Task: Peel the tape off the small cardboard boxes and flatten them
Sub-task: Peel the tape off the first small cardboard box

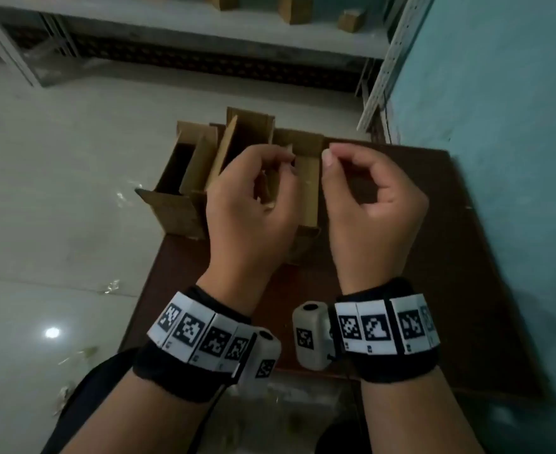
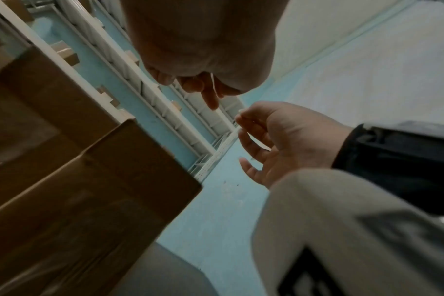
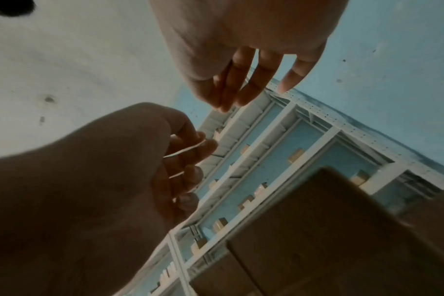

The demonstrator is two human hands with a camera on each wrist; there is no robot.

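Note:
Several opened small cardboard boxes (image 1: 178, 178) stand with flaps up at the far edge of a brown table (image 1: 434, 257); one box (image 2: 101, 180) (image 3: 317, 230) lies right under my hands. My left hand (image 1: 289, 162) (image 3: 185, 160) is raised above it, fingers curled on a strip of clear tape (image 3: 185, 150) (image 2: 213, 84) that shows as thin pale lines across them. A short gap to the right, my right hand (image 1: 327, 154) (image 2: 279, 144) pinches thumb to forefinger at the strip's other end, where the clear tape barely shows.
A grey metal shelf (image 1: 204, 24) at the back carries more small boxes (image 1: 294, 8). A teal wall (image 1: 499, 93) runs close along the table's right side. Pale tiled floor (image 1: 57, 158) lies to the left, with tape scraps (image 1: 113, 286) on it.

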